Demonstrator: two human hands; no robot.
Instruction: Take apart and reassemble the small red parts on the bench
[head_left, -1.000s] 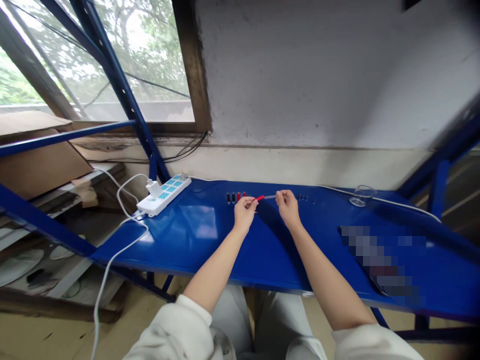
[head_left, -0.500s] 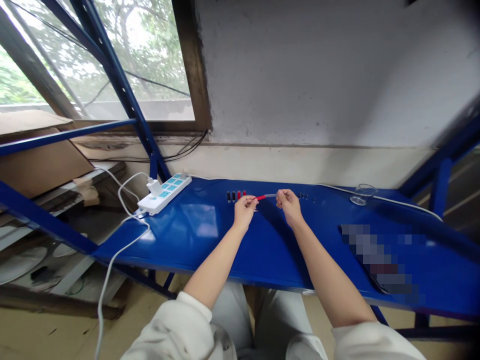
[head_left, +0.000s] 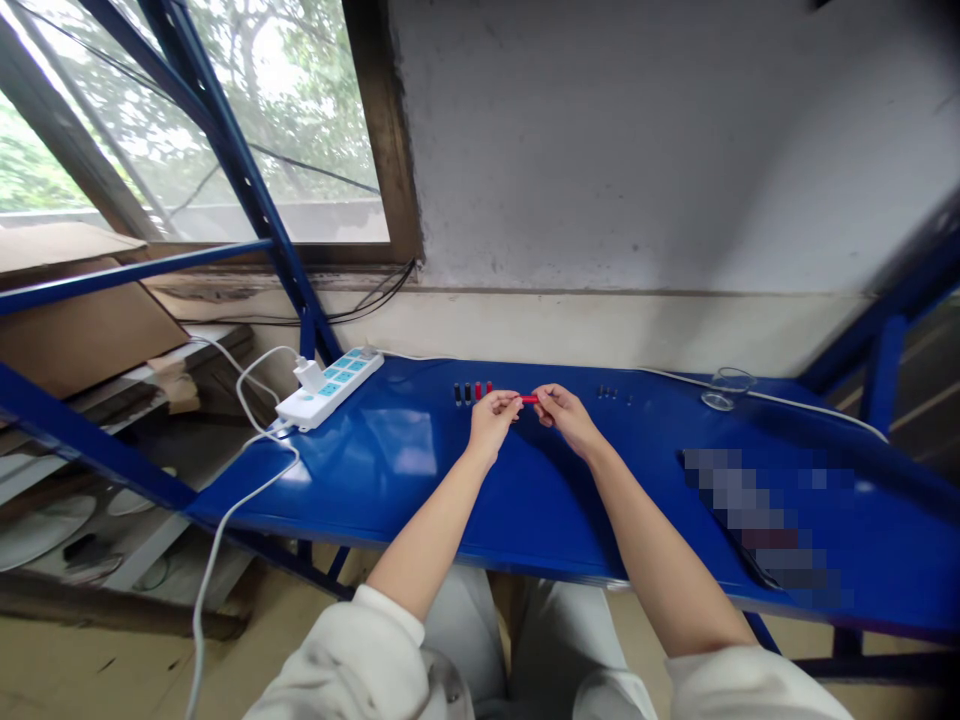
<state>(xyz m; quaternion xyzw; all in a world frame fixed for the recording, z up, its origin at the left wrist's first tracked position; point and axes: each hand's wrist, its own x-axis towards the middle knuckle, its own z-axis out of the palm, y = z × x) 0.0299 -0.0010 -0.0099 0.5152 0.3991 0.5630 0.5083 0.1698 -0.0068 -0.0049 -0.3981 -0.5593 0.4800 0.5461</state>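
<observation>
My left hand (head_left: 491,424) is closed, pinching one end of a small red tube-like piece (head_left: 529,399) a little above the blue table. The fingers of my right hand (head_left: 568,420) are closed around its other end, so the piece lies level between both hands. My fingertips hide its ends. Just behind my left hand, two small black pieces (head_left: 462,393) and two small red pieces (head_left: 484,389) stand in a row. Several tiny dark parts (head_left: 607,392) sit to the right of my right hand.
On the blue table (head_left: 375,500), a white power strip (head_left: 330,390) with a plug and cable lies at the left. A clear round object (head_left: 718,400) is near the back right. A flat, blurred-out item (head_left: 750,520) lies at front right. Blue metal posts (head_left: 247,180) frame the table.
My right hand has moved left, closer to my left hand. The thin clear rod that stretched between the red piece and my right fingers no longer shows. My left hand has hardly moved.
</observation>
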